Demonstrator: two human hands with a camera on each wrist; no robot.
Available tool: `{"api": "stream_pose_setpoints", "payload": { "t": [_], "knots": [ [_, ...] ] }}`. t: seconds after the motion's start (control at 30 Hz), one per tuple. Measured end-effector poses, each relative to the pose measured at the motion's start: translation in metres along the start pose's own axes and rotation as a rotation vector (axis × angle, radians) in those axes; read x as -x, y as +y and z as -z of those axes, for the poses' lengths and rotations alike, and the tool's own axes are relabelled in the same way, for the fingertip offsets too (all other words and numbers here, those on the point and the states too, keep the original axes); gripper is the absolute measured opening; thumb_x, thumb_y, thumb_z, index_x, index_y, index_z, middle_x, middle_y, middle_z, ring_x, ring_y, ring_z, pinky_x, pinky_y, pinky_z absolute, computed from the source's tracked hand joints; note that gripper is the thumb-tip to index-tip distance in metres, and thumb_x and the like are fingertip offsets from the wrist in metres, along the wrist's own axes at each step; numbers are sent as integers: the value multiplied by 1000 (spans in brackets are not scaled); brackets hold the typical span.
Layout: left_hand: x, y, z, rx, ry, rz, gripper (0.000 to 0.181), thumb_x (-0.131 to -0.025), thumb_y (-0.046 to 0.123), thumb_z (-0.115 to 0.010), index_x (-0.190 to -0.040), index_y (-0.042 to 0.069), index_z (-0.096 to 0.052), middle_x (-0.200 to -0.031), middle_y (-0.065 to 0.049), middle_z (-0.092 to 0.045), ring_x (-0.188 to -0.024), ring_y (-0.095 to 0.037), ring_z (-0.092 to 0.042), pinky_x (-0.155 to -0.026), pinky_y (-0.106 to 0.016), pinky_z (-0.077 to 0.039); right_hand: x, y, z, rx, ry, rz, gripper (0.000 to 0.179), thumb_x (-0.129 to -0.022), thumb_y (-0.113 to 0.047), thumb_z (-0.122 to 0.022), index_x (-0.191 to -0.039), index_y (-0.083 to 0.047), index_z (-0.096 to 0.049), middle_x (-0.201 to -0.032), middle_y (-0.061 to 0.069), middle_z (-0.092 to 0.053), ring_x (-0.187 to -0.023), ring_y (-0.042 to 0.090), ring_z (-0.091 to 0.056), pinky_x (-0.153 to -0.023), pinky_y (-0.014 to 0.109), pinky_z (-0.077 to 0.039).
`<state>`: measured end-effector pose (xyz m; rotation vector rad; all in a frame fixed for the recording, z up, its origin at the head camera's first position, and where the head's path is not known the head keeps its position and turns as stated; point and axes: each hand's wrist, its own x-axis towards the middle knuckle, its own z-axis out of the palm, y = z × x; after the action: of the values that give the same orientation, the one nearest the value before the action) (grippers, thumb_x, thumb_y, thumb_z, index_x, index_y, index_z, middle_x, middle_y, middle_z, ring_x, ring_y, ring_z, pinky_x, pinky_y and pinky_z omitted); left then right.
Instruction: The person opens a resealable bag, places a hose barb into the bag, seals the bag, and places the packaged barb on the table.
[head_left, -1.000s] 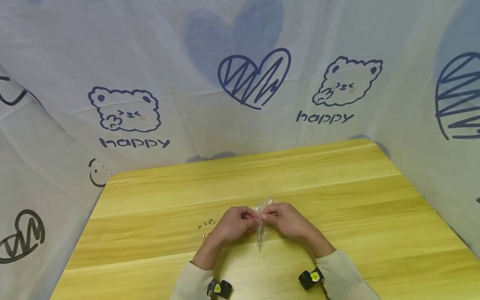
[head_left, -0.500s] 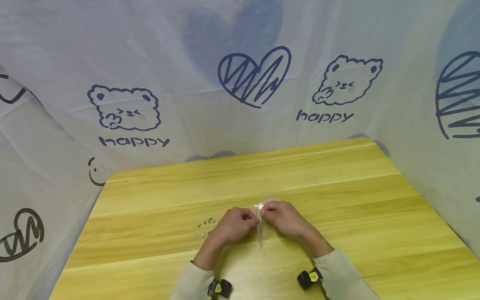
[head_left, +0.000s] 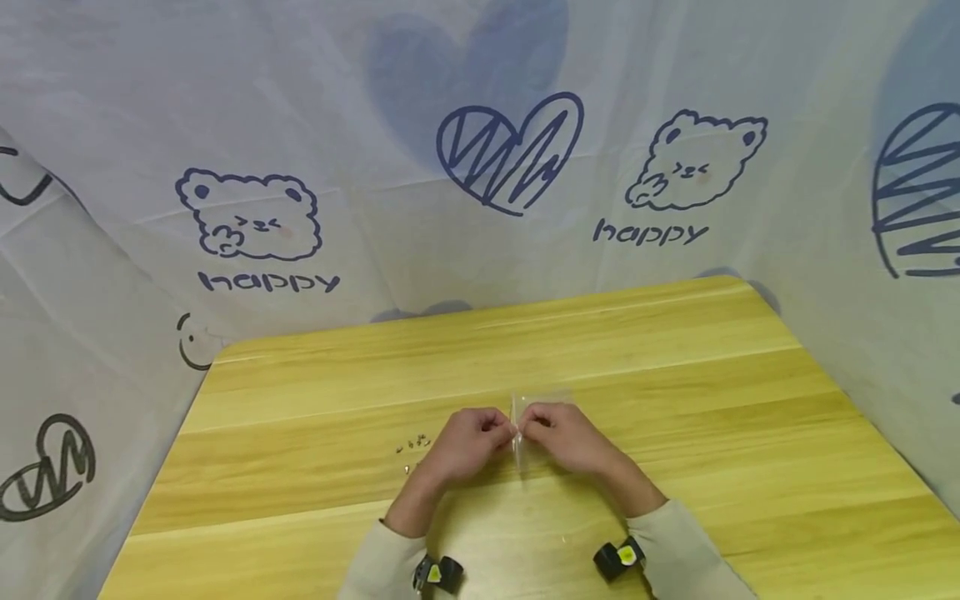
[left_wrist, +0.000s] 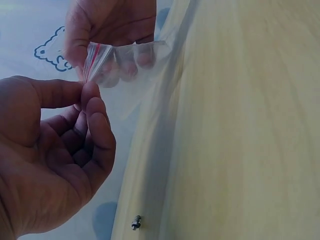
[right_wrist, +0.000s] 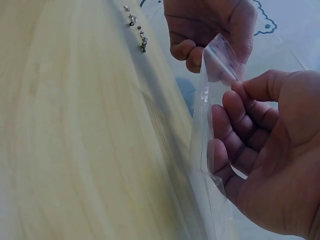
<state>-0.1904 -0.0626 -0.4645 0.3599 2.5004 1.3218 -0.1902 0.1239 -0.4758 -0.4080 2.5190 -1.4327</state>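
A clear zip-lock bag (right_wrist: pixel 202 150) with a red line along its seal hangs between the two hands above the table. The left hand (head_left: pixel 467 446) pinches the sealing edge between thumb and forefinger, its other fingers curled in the left wrist view. Facing it, the right hand (head_left: pixel 570 437) pinches the same edge close by, and its remaining fingers lie behind the clear film in the right wrist view. The fingertips of both hands almost meet at the seal. I see nothing inside the bag. Several small metal screw-like pieces (head_left: pixel 418 442) lie on the table left of the left hand.
The wood-grain table (head_left: pixel 315 392) reaches back to a white curtain (head_left: pixel 390 233) printed with bears and hearts. Black wrist cameras (head_left: pixel 617 560) sit at both sleeve cuffs, low over the table's near part.
Both hands keep their pinch on the zip-lock bag with only slight finger shifts at the seal. The bag's film has swung and now spreads further right behind the right hand. The metal pieces stay put.
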Motion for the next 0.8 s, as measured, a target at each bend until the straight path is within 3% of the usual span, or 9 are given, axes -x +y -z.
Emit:
{"api": "stream_pose_setpoints", "payload": {
  "t": [0.33,0.5,0.63,0.8],
  "knots": [
    [1,0,7,-9,-73,-7,25,-99,25,-52,-83,13,-67,-70,1,-56,-60,-12,-44,-56,-25,-37,-1,-2,0,-71,-48,-25,22,-95,-17,-51,-76,-10,-60,-74,-1,-57,-75,14,-53,-69,28,-43],
    [2,-3,12,-34,-10,12,23,-96,19,-50,-80,11,-66,-67,2,-55,-57,-12,-42,-54,-25,-36,0,1,5,-148,-6,-86,23,-93,-10,-46,-71,-7,-54,-70,0,-54,-70,14,-53,-69,29,-50],
    [3,-3,13,-60,18,-9,18,-90,17,-52,-81,12,-67,-69,3,-60,-56,-10,-44,-53,-24,-37,2,-1,6,-85,48,-107,20,-92,-13,-50,-73,-10,-57,-71,0,-59,-65,13,-52,-61,26,-46],
    [3,1,10,-100,33,-29,14,-87,19,-55,-81,16,-67,-70,4,-61,-56,-8,-47,-53,-23,-39,2,-7,1,55,63,-69,10,-90,-23,-61,-83,-15,-59,-72,-3,-61,-63,10,-51,-57,23,-40]
  ]
}}
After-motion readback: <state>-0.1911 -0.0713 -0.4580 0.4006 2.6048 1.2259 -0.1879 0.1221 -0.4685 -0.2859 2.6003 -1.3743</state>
